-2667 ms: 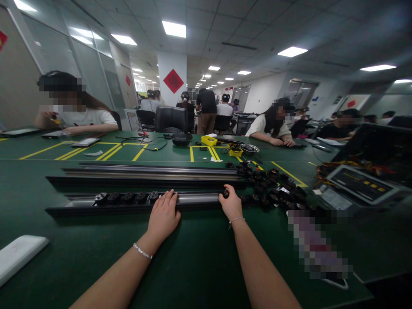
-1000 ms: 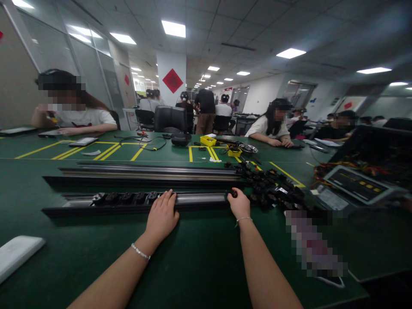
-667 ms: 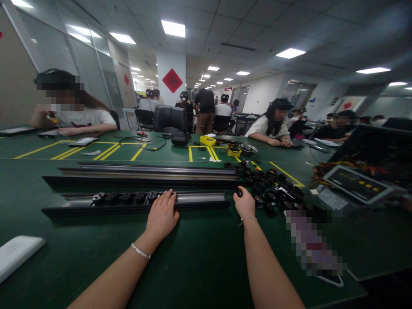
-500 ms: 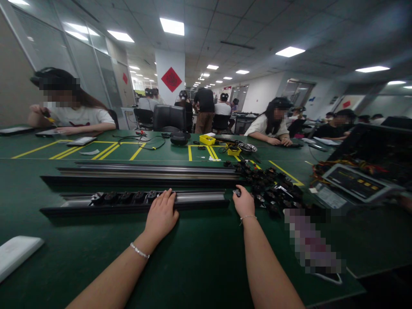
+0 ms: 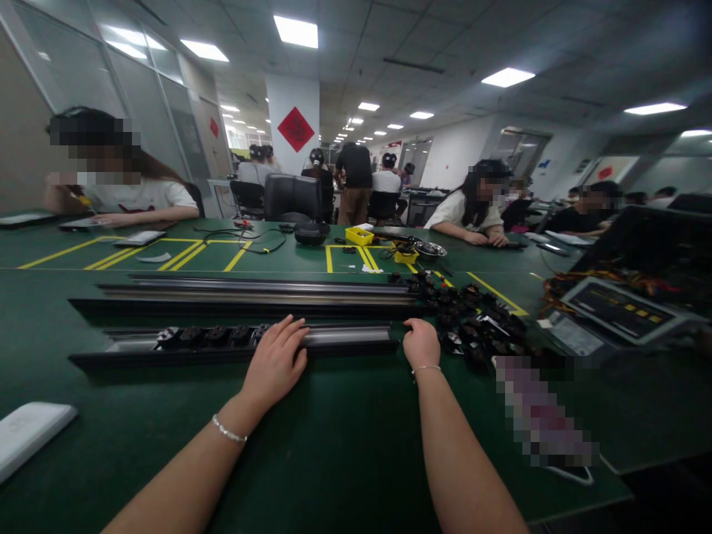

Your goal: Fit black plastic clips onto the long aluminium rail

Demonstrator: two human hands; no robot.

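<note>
Your forearms are bare, without sleeves, and each wrist carries a thin beaded bracelet, left hand and right hand alike.

Open office: ceiling light panels, glass partitions, green tables

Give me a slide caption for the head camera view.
Left hand rests on near rail; right hand at its end.

Bare green table lies open in front of the near rail, so both arms have room there. Beyond it the far rails block the way across, and the heap of black parts crowds the right end
</note>
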